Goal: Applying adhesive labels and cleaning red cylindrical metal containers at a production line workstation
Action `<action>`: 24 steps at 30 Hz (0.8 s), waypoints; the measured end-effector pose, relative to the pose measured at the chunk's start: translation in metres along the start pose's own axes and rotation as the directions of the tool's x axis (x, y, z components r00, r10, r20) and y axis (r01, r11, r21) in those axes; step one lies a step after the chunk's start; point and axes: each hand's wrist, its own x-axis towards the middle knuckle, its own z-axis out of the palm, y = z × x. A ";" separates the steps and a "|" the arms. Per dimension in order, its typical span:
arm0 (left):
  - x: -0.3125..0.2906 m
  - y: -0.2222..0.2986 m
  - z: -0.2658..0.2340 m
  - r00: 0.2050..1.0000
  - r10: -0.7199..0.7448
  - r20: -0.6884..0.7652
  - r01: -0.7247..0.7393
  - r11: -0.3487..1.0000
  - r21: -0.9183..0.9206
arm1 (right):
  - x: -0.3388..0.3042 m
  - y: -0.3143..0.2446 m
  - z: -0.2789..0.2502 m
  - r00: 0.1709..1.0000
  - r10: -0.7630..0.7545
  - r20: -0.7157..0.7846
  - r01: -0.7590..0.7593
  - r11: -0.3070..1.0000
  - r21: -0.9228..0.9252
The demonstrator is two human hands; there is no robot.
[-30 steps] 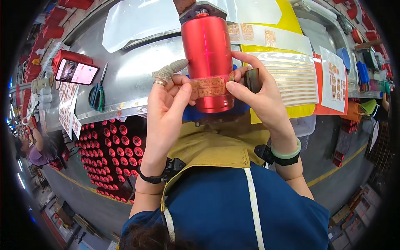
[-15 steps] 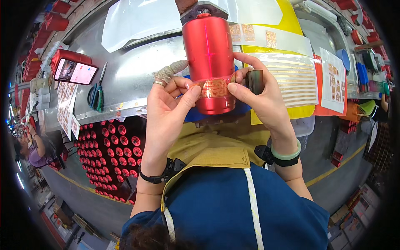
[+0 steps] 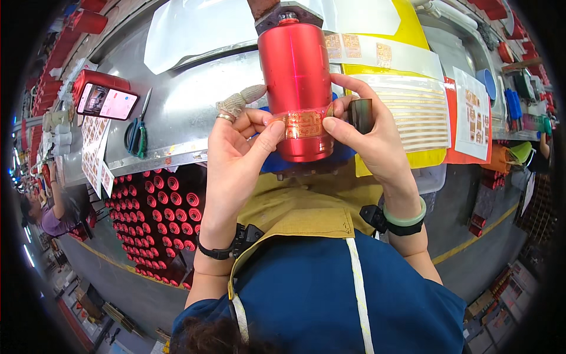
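A glossy red bottle [image 3: 295,71] is fixed by its neck in a metal holder [image 3: 287,16], its base toward me. Across its lower body lies a gold-patterned decal [image 3: 303,124]. My left hand [image 3: 247,133] pinches the decal's left end between thumb and fingers; a cloth wrap covers its index finger. At the right end, my right hand [image 3: 368,127] pinches the decal with thumb and index finger. Tucked in the right hand's other fingers is a dark, flat, curved piece [image 3: 361,115] whose kind I cannot make out.
On the metal table at left are a phone [image 3: 107,101], scissors [image 3: 137,133] and a decal sheet [image 3: 93,144]. Gold-striped sheets [image 3: 410,112] lie at right on yellow film, beside another decal sheet [image 3: 471,115]. Several red bottles [image 3: 156,218] are stacked below. A co-worker [image 3: 53,212] is far left.
Both hands stay at the decal's ends with barely any shift. At the far left, the co-worker's arm has moved slightly.
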 end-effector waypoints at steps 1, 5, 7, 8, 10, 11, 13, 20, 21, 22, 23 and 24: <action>0.000 0.000 0.000 1.000 0.000 0.000 0.000 1.000 -0.004 | 0.000 -0.001 0.000 1.000 0.000 0.000 0.000 1.000 0.001; -0.001 0.004 0.005 0.999 -0.028 -0.029 0.028 0.999 -0.023 | 0.001 -0.001 0.001 1.000 0.014 -0.006 -0.014 1.000 0.012; -0.001 0.003 0.002 1.000 -0.016 -0.006 0.016 0.999 -0.042 | 0.001 -0.001 0.001 1.000 0.005 -0.012 -0.005 1.000 0.011; -0.002 0.003 0.001 1.000 -0.003 0.016 0.004 0.998 -0.061 | 0.001 -0.002 0.001 1.000 0.005 -0.010 -0.005 1.000 0.007; -0.003 0.003 0.002 1.000 -0.001 0.015 0.001 0.998 -0.064 | 0.002 -0.002 0.001 1.000 0.006 -0.007 -0.006 1.000 0.002; -0.003 0.003 0.003 1.000 0.003 0.014 -0.002 0.998 -0.068 | 0.002 0.000 0.000 1.000 -0.007 -0.002 0.007 1.000 -0.011; -0.004 0.005 0.002 1.000 -0.001 0.026 0.002 0.998 -0.069 | 0.003 0.000 0.000 1.000 -0.019 0.001 0.019 1.000 -0.024; -0.005 0.007 0.004 1.000 0.005 0.024 -0.004 0.999 -0.052 | 0.002 -0.002 0.002 1.000 -0.008 -0.004 0.008 1.000 -0.025; -0.005 0.007 0.004 1.000 0.005 0.024 -0.004 0.999 -0.052 | 0.002 -0.003 0.002 1.000 -0.005 -0.004 0.005 1.000 -0.017; -0.005 0.007 0.004 1.000 0.004 0.020 -0.003 0.999 -0.051 | 0.002 -0.002 0.001 1.000 -0.006 -0.005 0.005 1.000 -0.017; -0.005 0.006 0.004 1.000 0.003 0.016 -0.002 0.999 -0.050 | 0.002 -0.002 0.001 1.000 -0.007 -0.001 0.007 1.000 -0.010; -0.005 0.006 0.005 1.000 0.003 0.016 -0.002 0.999 -0.049 | 0.003 -0.002 0.001 1.000 -0.009 0.002 0.009 1.000 -0.004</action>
